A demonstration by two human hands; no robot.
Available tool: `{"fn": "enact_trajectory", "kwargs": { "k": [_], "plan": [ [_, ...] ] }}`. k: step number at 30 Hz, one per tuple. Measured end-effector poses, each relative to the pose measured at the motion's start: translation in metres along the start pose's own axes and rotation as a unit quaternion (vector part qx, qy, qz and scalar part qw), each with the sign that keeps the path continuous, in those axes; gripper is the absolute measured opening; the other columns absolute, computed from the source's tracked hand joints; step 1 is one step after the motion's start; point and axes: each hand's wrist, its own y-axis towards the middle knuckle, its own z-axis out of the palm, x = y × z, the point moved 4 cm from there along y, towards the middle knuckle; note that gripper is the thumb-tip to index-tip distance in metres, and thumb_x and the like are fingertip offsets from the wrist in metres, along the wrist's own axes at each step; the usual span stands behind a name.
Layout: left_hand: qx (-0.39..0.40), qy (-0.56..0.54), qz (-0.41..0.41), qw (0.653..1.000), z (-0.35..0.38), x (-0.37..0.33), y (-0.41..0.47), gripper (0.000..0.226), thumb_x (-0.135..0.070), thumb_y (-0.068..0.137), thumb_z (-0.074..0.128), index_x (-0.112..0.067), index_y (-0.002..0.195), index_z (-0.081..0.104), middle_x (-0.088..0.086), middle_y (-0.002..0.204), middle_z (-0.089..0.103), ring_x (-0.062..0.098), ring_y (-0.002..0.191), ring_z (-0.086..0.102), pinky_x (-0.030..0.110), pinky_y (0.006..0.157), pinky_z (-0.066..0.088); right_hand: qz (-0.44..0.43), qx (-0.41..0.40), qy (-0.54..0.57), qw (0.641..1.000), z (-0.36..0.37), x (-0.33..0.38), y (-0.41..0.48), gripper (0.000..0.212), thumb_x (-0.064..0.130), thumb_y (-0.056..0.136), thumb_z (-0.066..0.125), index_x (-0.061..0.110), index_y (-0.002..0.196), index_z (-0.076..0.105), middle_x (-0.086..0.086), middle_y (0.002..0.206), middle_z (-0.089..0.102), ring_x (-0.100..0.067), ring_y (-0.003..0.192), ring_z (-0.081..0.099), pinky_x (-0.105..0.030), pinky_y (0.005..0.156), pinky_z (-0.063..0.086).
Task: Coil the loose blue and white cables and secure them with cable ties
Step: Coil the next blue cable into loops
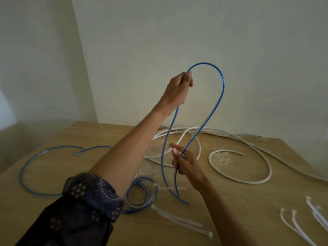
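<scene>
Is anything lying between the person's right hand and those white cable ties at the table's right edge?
Nothing visible does: only table top lies between the right hand and the cable ties; a white cable loops just behind that path. That hand pinches the blue cable, held up by the left hand.

With the tied blue coil [142, 194] as the mark: left of it a loose blue cable [62, 146] arcs across the desk [248, 201]. Beyond it white cables [252, 182] sprawl to the wall. A raised blue loop [222, 82] hangs above and beyond. Just in front lie cable ties [181, 221]. Bare desk opens to its right.
</scene>
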Motion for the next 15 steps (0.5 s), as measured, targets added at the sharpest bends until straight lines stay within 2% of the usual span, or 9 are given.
{"fn": "enact_trajectory", "kwargs": {
  "k": [5, 9, 11, 14, 15],
  "plan": [
    [-0.045, -0.020, 0.005, 0.999, -0.005, 0.017, 0.002, 0.038, -0.039, 0.109, 0.033, -0.018, 0.081, 0.049, -0.011, 0.057, 0.033, 0.007, 0.048, 0.030, 0.025, 0.050, 0.030, -0.019, -0.008, 0.015, 1.000, -0.003, 0.005, 0.001, 0.035, 0.040, 0.103, 0.051, 0.017, 0.125, 0.065, -0.007, 0.064, 0.043, -0.008, 0.053, 0.036, -0.021, 0.049, 0.031],
    [-0.062, 0.006, 0.030, 0.998, -0.009, 0.021, 0.000, 0.039, -0.041, 0.108, 0.034, -0.020, 0.080, 0.051, -0.013, 0.059, 0.036, 0.007, 0.054, 0.033, 0.030, 0.057, 0.031, 0.002, -0.077, -0.058, 0.995, -0.013, -0.005, 0.006, 0.019, 0.028, 0.102, 0.061, 0.012, 0.103, 0.070, 0.004, 0.057, 0.053, -0.006, 0.052, 0.047, -0.020, 0.054, 0.041],
    [-0.068, 0.021, 0.044, 0.996, -0.013, 0.019, -0.002, 0.038, -0.040, 0.108, 0.034, -0.020, 0.082, 0.053, -0.014, 0.058, 0.038, 0.006, 0.054, 0.034, 0.030, 0.058, 0.033, 0.023, -0.086, -0.101, 0.991, -0.018, -0.011, 0.007, 0.021, 0.028, 0.101, 0.062, 0.010, 0.095, 0.072, 0.005, 0.055, 0.056, -0.007, 0.051, 0.049, -0.019, 0.054, 0.043],
    [-0.068, 0.071, 0.057, 0.993, -0.023, 0.022, -0.002, 0.033, -0.036, 0.108, 0.037, -0.016, 0.095, 0.061, -0.012, 0.066, 0.046, 0.007, 0.058, 0.043, 0.037, 0.061, 0.044, 0.052, -0.097, -0.102, 0.989, -0.026, -0.014, 0.004, 0.027, 0.033, 0.099, 0.065, 0.009, 0.091, 0.073, 0.002, 0.055, 0.054, -0.008, 0.050, 0.047, -0.018, 0.051, 0.042],
    [-0.062, 0.096, 0.048, 0.992, -0.026, 0.028, -0.004, 0.030, -0.035, 0.107, 0.039, -0.015, 0.107, 0.062, -0.008, 0.075, 0.052, 0.009, 0.065, 0.049, 0.042, 0.069, 0.051, 0.058, -0.106, -0.096, 0.988, -0.028, -0.014, 0.004, 0.028, 0.034, 0.098, 0.066, 0.008, 0.090, 0.073, 0.002, 0.055, 0.053, -0.008, 0.050, 0.046, -0.018, 0.050, 0.041]
  ]
}}
